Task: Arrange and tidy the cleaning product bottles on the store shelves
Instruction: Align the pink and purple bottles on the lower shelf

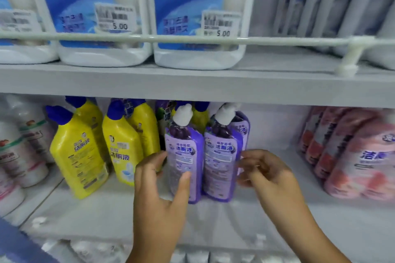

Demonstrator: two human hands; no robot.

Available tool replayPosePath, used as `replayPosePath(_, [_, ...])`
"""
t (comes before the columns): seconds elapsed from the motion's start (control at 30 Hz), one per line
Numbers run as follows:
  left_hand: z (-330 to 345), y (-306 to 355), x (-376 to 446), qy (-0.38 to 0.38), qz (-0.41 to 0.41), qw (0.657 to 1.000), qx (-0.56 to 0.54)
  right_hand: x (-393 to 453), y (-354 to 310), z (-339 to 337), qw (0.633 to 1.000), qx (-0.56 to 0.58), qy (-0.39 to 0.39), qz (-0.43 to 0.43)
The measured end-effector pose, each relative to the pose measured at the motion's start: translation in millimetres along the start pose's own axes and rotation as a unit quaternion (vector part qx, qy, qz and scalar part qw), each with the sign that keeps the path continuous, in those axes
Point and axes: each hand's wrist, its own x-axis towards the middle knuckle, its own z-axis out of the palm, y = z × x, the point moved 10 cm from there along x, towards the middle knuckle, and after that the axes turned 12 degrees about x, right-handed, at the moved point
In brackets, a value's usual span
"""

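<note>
Right now my left hand (159, 188) has its grip around the left purple bottle (184, 156) on the lower shelf (267, 215), thumb across the front of the label and the other fingers curled behind its left side. My right hand (264, 172) sits just beside the right purple bottle (222, 156), fingers loosely bent and touching its right edge; I cannot tell whether that grip has truly closed on it. Both purple bottles stand upright with white caps, side by side and touching, near the front of the shelf. A third purple bottle (243, 126) stands behind the right one.

To their left, yellow bottles (79, 151) with blue caps stand in two rows, leaning a little. Further left are white bottles (19, 151) with pinkish labels. Well apart to the right stands a group of pink bottles (352, 160).

On the upper shelf (192, 83), big white jugs with blue labels (198, 6) stand behind a white rail (192, 39), with price tags (220, 23) reading 5.00. Slim grey bottles (331, 0) lean at the upper right.
</note>
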Motion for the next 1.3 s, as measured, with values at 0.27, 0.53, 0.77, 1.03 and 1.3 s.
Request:
replayPosePath(0.27, [38, 60, -23, 0.014, 0.059, 0.997, 0.049, 67, 37, -36, 0.996, -0.077, 0.011, 0.038])
replayPosePath(0.53, [108, 45, -62, -0.041, -0.046, 0.994, 0.095, 88, 50, 0, 0.986, -0.111, -0.126, 0.024])
replayPosePath(0.77, [131, 33, -45, -0.005, -0.078, 0.99, 0.116, 82, 51, -33, 0.99, -0.108, -0.085, 0.006])
replayPosePath(1.03, [187, 19, -11, -0.124, -0.082, 0.988, 0.03, 79, 45, -95, 0.972, -0.232, 0.043, -0.017])
replayPosePath(1.3, [223, 0, 5, -0.196, -0.105, 0.974, 0.033, 84, 41, -124, 0.954, -0.263, 0.119, -0.075])
